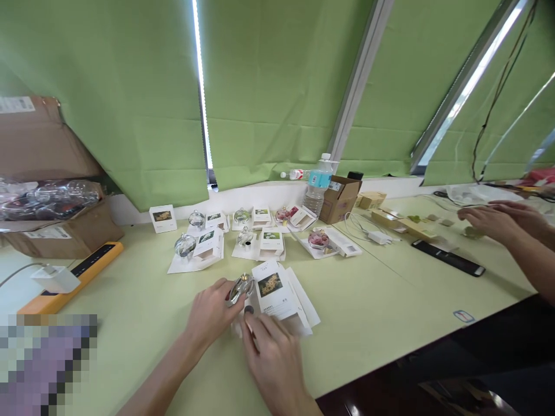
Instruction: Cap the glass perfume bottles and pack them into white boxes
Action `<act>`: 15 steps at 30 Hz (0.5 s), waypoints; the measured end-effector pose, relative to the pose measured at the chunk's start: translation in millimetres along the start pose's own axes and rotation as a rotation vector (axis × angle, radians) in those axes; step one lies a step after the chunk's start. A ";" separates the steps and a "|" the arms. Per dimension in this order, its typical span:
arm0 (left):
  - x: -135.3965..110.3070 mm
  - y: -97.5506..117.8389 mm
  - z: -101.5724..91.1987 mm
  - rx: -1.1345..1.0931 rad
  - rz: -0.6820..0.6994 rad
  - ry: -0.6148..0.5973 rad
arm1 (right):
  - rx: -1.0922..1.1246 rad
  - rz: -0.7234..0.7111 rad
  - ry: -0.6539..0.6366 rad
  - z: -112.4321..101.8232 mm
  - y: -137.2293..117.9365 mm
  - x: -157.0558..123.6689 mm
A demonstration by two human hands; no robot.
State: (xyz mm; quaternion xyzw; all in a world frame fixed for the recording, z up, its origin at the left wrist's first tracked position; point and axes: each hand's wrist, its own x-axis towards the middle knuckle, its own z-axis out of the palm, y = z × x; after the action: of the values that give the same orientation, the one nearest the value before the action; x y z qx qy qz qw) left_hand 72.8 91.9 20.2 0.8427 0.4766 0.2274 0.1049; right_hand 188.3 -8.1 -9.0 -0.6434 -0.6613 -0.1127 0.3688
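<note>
My left hand (215, 312) is closed around a round clear ornament (241, 287) with a gold-coloured top, tilted above the table. Just below it, my right hand (273, 352) pinches a small dark round piece (248, 310) at its fingertips; motion blurs part of this spot. Right behind the hands lies a white card box (271, 285) with a picture of yellow flowers, on top of other white card. Farther back, similar ornaments rest on white cards, among them a clear one (185, 246) and a pink one (318, 239).
At the left are an orange power strip (99, 260) with a white charger (55, 279) and an open carton (65, 231). A water bottle (315, 188) and small brown box (340, 199) stand by the wall. Another person's hands (489, 222) work at the right, near a black phone (448, 258).
</note>
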 end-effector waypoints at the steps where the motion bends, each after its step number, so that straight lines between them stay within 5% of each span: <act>1: 0.2 -0.8 -1.4 0.001 0.001 0.006 | -0.025 0.035 -0.016 -4.5 0.4 4.5; 9: 1.8 -14.5 -29.0 0.108 -0.048 0.109 | -0.270 0.131 -0.314 -2.5 -3.4 26.4; 15: 4.8 -34.5 -55.2 0.169 -0.099 0.107 | -0.194 0.100 -0.251 -2.3 -12.7 30.9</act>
State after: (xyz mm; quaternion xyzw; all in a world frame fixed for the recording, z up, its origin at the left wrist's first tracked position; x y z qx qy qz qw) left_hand 22.2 111.9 56.3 0.8105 0.5402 0.2255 0.0188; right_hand 180.4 12.3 16.3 -0.7170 -0.6555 -0.0764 0.2245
